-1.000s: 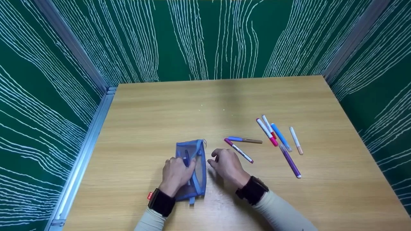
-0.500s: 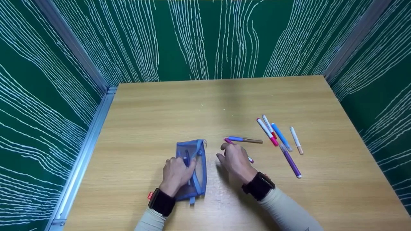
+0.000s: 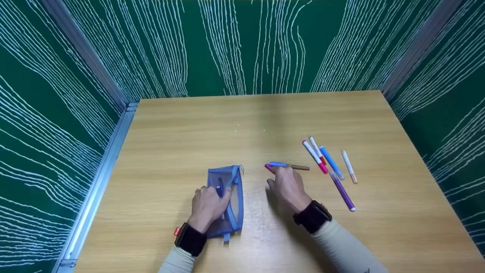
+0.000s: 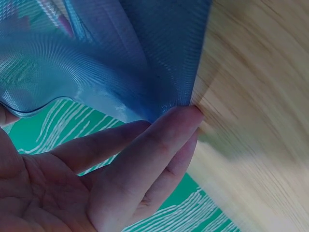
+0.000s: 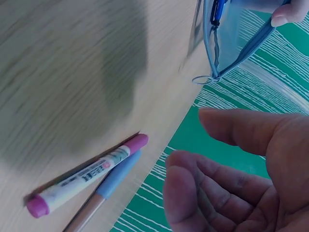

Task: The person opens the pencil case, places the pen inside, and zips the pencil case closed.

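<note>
A blue mesh pencil case (image 3: 220, 173) lies on the table with its zip undone, and a dark blue pen (image 3: 220, 185) shows inside it. My left hand (image 3: 207, 206) grips the case, thumb at the zip edge. The left wrist view has its fingers against the outside of the mesh (image 4: 159, 43). My right hand (image 3: 290, 187) holds nothing; it hovers over a magenta-capped white marker (image 5: 91, 174), hiding most of it in the head view. Thumb and index finger stand apart. Beside that marker lies a blue-and-brown pen (image 5: 113, 179).
Further right lie a pink marker (image 3: 314, 156), a red-capped one (image 3: 316, 147), a light blue one (image 3: 332, 162), a purple one (image 3: 343, 192) and a peach-capped one (image 3: 349, 167). Green walls (image 3: 250, 45) with white lines bound the wooden table (image 3: 182, 129).
My right hand has moved right and away from beside the pencil case until it is over the magenta-capped marker. The left hand and the case have stayed in place.
</note>
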Demonstrator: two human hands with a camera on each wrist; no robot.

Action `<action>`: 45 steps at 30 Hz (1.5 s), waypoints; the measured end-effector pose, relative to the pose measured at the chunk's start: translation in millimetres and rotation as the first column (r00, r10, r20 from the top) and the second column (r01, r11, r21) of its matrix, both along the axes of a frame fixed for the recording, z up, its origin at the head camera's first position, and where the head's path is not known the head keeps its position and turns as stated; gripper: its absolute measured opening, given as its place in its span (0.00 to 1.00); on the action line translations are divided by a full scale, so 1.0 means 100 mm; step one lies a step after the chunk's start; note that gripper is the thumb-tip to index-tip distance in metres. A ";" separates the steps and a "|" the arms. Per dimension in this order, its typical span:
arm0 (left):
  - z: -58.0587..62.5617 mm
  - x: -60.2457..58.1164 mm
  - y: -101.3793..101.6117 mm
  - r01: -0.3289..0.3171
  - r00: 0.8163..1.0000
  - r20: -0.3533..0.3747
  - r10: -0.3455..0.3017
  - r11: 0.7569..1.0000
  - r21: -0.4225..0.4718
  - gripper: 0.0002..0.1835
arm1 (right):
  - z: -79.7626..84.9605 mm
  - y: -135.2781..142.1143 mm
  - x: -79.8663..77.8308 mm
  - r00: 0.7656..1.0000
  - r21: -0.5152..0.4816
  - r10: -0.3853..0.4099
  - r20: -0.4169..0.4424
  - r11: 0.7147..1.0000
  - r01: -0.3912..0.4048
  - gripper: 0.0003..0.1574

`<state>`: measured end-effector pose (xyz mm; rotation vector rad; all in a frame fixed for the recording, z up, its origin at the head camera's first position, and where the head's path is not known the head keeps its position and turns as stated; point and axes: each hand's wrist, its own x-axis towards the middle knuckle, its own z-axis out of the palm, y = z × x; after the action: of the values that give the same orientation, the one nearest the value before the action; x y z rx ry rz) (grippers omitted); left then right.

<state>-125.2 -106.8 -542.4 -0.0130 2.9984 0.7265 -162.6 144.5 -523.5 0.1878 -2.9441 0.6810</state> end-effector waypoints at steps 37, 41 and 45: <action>-0.02 0.00 0.00 -0.001 1.000 0.018 0.001 0.999 0.036 0.32 | -0.25 0.24 -0.21 1.000 0.189 -0.001 0.024 0.982 -0.004 0.09; 0.00 -0.01 0.01 -0.004 1.000 0.026 0.004 1.000 0.018 0.32 | -0.26 0.24 -0.21 1.000 0.203 0.004 0.026 0.979 -0.009 0.09; 0.00 0.00 0.02 -0.011 1.000 0.015 0.011 1.000 -0.006 0.32 | -0.27 0.23 -0.21 1.000 0.212 0.020 0.004 0.977 -0.020 0.10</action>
<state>-125.3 -105.1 -542.8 -0.0350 2.9889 0.7157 -183.5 167.5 -550.7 0.2353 -3.0166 0.3680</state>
